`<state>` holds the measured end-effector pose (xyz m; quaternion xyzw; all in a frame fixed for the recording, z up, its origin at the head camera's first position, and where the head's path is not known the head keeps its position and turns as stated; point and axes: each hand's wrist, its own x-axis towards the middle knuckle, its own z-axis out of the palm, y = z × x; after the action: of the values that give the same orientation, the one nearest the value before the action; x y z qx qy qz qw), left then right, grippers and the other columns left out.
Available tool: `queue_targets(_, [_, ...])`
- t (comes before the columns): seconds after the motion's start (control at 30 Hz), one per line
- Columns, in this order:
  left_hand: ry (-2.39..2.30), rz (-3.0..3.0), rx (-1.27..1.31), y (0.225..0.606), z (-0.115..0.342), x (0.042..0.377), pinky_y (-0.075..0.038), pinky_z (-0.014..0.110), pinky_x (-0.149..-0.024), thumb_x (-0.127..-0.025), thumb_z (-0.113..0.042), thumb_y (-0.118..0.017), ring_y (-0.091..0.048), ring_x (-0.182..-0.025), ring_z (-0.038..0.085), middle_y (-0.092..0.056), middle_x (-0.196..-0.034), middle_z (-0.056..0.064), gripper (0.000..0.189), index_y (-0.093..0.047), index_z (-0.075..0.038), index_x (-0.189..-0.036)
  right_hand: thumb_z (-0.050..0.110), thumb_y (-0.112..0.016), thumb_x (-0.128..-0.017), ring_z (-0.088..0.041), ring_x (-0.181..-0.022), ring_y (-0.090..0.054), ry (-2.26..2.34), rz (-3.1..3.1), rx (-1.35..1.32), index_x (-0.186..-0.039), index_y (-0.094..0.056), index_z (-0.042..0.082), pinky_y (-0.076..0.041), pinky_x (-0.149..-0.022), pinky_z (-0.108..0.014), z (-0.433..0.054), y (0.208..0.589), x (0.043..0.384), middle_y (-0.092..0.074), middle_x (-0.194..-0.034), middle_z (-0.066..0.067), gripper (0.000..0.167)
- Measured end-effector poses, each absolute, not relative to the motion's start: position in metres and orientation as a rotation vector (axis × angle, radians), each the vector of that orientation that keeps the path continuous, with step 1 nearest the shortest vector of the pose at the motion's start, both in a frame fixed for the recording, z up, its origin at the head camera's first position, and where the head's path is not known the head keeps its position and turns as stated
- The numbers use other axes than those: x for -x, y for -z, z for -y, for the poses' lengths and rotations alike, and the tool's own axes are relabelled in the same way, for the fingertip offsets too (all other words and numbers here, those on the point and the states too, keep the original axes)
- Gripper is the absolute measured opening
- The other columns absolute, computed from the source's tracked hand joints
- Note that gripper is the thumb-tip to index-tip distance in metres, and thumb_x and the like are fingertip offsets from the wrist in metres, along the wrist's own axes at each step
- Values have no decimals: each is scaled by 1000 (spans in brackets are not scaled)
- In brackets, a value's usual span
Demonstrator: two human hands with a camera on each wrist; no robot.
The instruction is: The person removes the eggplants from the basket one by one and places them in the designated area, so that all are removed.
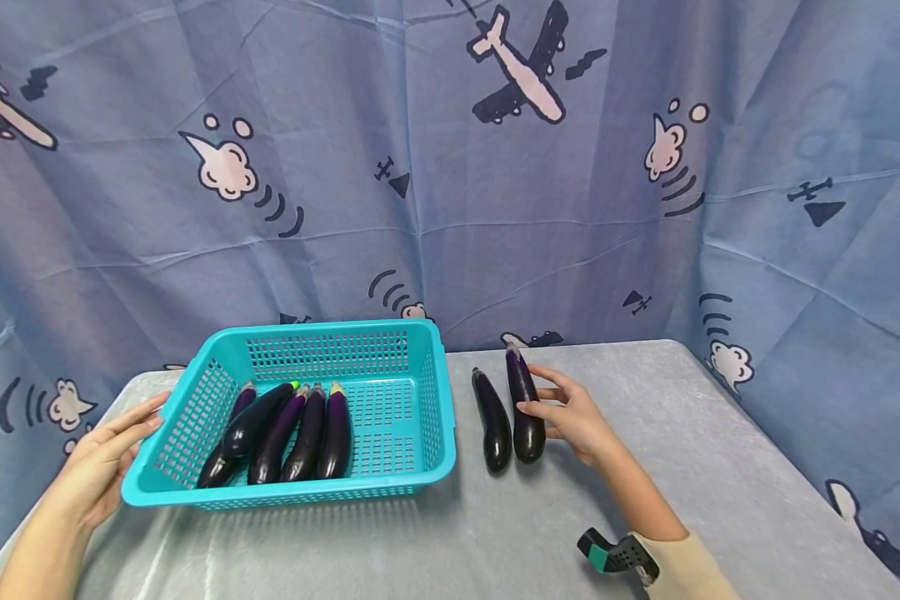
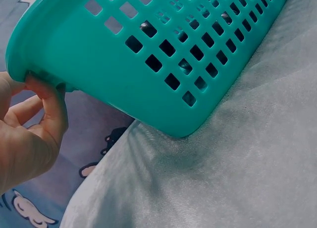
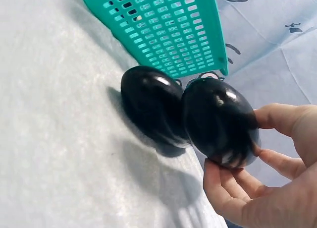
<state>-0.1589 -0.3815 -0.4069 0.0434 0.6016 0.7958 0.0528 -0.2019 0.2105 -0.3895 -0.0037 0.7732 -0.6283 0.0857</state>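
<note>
A turquoise plastic basket stands on the table with several dark purple eggplants lying side by side toward its left; one lies partly over another. At its left end, my left hand pinches the rim, and the left wrist view has those fingers curled at the rim's edge. Right of the basket, my right hand holds an eggplant between thumb and fingers, its stem end pointing away. Just left of it another eggplant lies on the table. From the right wrist, the held eggplant overlaps that one.
The table has a pale grey cloth surface. Behind it hangs a blue curtain printed with planes and clouds. A black and green strap device sits at the right sleeve.
</note>
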Motion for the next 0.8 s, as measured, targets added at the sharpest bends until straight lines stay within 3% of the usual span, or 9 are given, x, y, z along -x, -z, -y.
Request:
queue_targets(0.2, [-2437, -1826, -139, 408, 381, 159, -64, 32, -76, -113, -5, -44, -73, -102, 9, -63, -126, -25, 46, -74, -34, -130, 5, -70, -98, -17, -95, -72, 1876, -2294, 11, -162, -37, 2, -64, -75, -33, -209, 396, 203, -51, -144, -37, 73])
queue_targets(0.23, [-2433, -1832, -131, 408, 381, 159, -64, 31, -76, -113, -5, -44, -73, -102, 9, -59, -133, -24, 46, -74, -35, -131, 5, -70, -98, -17, -94, -72, 1874, -2293, 11, -162, -37, 2, -64, -74, -33, -210, 397, 204, -51, -144, -37, 73])
queue_targets(0.33, [-2419, -1856, -90, 409, 380, 157, -63, 29, -77, -114, -7, -44, -72, -104, 6, -40, -155, -16, 46, -73, -38, -131, 4, -70, -98, -17, -94, -71, 1858, -2304, 8, -162, -38, 1, -64, -72, -32, -210, 401, 205, -50, -144, -38, 71])
queue_targets(0.4, [-2406, -1869, -63, 409, 379, 157, -63, 28, -78, -114, -8, -43, -70, -105, 4, -18, -169, -12, 46, -72, -40, -131, 4, -70, -98, -17, -94, -70, 1836, -2318, 2, -161, -38, 1, -64, -72, -32, -211, 402, 205, -49, -144, -38, 71])
queue_targets(0.47, [-2400, -1873, -44, 409, 379, 157, -63, 27, -78, -114, -8, -43, -69, -105, 3, 1, -175, -10, 46, -72, -41, -131, 5, -70, -98, -17, -94, -70, 1819, -2329, -5, -161, -39, 1, -63, -72, -32, -212, 404, 206, -48, -144, -38, 70])
queue_targets(0.57, [-2399, -1874, -37, 409, 378, 157, -62, 27, -78, -114, -8, -42, -69, -106, 2, 17, -176, -4, 47, -72, -41, -130, 4, -71, -98, -16, -92, -70, 1804, -2341, -2, -161, -39, 0, -63, -70, -32, -212, 406, 206, -49, -143, -38, 70])
queue_targets(0.8, [-2398, -1870, -38, 409, 379, 157, -62, 26, -78, -114, -8, -43, -70, -105, 3, 11, -176, -7, 46, -72, -41, -130, 5, -71, -98, -17, -92, -70, 1777, -2372, 31, -160, -38, -2, -63, -69, -33, -213, 409, 208, -50, -141, -39, 70])
